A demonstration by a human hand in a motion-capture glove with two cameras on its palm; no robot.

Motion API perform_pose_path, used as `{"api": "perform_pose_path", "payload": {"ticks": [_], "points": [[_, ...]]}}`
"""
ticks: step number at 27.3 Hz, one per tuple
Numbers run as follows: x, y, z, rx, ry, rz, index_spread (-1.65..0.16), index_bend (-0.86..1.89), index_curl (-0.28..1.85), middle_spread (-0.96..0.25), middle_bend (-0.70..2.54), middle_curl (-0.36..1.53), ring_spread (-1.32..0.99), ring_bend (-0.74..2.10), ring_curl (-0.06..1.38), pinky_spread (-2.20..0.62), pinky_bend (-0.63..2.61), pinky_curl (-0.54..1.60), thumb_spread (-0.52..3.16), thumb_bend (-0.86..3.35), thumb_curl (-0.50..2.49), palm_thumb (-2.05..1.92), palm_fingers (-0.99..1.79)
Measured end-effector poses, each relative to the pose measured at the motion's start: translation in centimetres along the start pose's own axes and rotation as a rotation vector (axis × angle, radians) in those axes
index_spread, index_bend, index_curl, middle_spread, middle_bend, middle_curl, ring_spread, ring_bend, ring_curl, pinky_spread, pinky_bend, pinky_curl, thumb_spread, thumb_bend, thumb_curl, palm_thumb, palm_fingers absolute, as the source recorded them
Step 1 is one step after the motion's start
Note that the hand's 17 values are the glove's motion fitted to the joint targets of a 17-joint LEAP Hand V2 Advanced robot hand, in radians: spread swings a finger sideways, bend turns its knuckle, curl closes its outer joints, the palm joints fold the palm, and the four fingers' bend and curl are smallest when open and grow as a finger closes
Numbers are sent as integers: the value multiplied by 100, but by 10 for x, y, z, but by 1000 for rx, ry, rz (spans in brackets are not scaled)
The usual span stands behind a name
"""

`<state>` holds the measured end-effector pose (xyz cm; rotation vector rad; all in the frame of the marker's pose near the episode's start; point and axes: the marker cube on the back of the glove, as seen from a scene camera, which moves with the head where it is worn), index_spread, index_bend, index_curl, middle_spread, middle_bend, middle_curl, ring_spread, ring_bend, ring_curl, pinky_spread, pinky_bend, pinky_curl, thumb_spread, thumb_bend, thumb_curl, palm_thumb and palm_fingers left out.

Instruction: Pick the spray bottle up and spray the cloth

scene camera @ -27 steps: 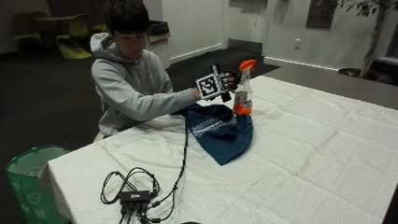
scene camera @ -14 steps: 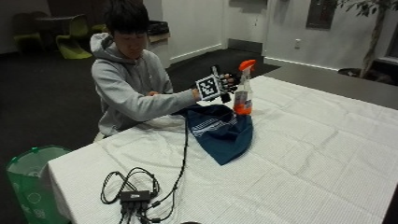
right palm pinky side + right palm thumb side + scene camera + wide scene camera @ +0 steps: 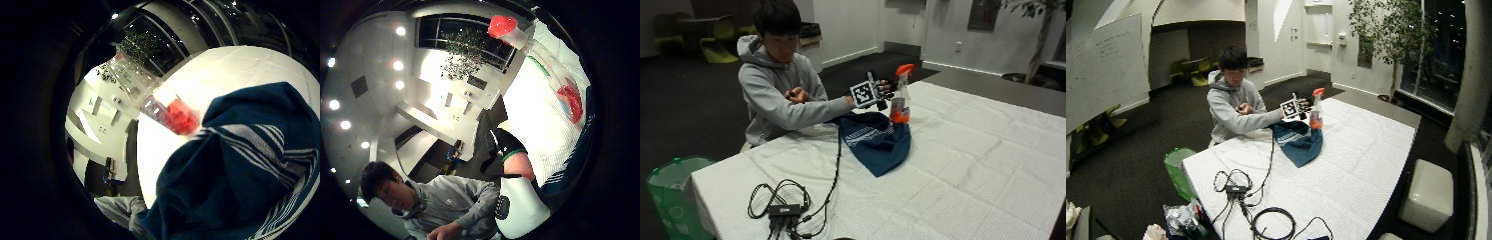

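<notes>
Standing upright on the white tablecloth, the spray bottle has an orange trigger head and a little orange liquid at its bottom, and the dark blue cloth lies crumpled just beside it, on the near side. The gloved right hand is raised at the bottle's neck; from across the table I cannot tell whether the fingers are closed round it. The bare hand is curled near the person's chest (well away from the bottle).

From the wider angle, the bottle and cloth sit near the table's far end, a green bag beside the table.

From the little-finger side, the bottle's clear body runs close past the palm, the cloth beneath.

From the thumb side, the orange head shows.
</notes>
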<state>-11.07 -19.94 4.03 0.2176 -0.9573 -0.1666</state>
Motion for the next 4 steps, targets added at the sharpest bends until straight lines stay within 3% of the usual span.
{"api": "perform_pose_path", "payload": {"ticks": [4], "points": [[2, 3, 8, -8, 9, 1, -28, 12, 23, -1, 24, 37, -10, 35, 32, 8, 39, 35, 88, -3, 41, 76, 45]]}}
